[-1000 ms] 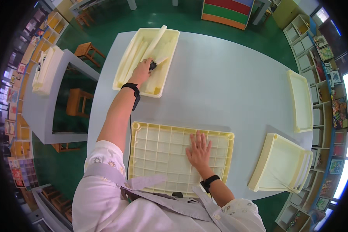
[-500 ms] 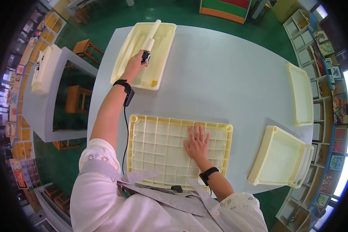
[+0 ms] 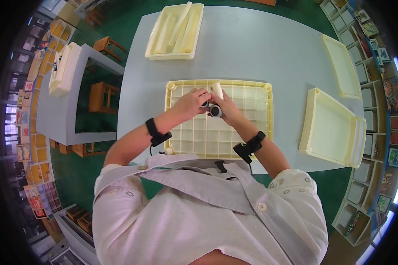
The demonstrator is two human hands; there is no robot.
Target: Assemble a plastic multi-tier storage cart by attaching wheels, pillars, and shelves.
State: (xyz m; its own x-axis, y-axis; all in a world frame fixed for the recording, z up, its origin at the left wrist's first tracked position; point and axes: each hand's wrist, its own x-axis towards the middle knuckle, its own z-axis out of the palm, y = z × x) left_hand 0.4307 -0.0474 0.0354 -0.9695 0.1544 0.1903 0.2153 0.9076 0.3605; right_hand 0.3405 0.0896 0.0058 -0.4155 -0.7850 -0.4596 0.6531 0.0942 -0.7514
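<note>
Both hands meet over the upside-down cream plastic shelf (image 3: 185,131), a gridded panel with round corner sockets. My left hand (image 3: 191,104) is closed at a small black-and-grey caster (image 3: 215,111), its fingers partly hiding one round wheel. My right hand (image 3: 227,107) grips a short white tube (image 3: 217,90) that points away from me; its join with the caster is hidden by the fingers. At the far left of the table stands a cream tray (image 3: 169,57) holding several long pale tubes (image 3: 177,33).
Two more cream shelves lie on the right: a far one (image 3: 342,66) and a nearer one with a handle rail (image 3: 329,130). The grey table (image 3: 252,48) has a rounded far edge. On the left a side table (image 3: 55,115) carries another cream box (image 3: 64,73); wooden stools (image 3: 102,99) stand by it.
My left hand has come back from the tray with the white tube and caster. My right hand has lifted off the shelf and now holds the tube too. The view has shifted.
</note>
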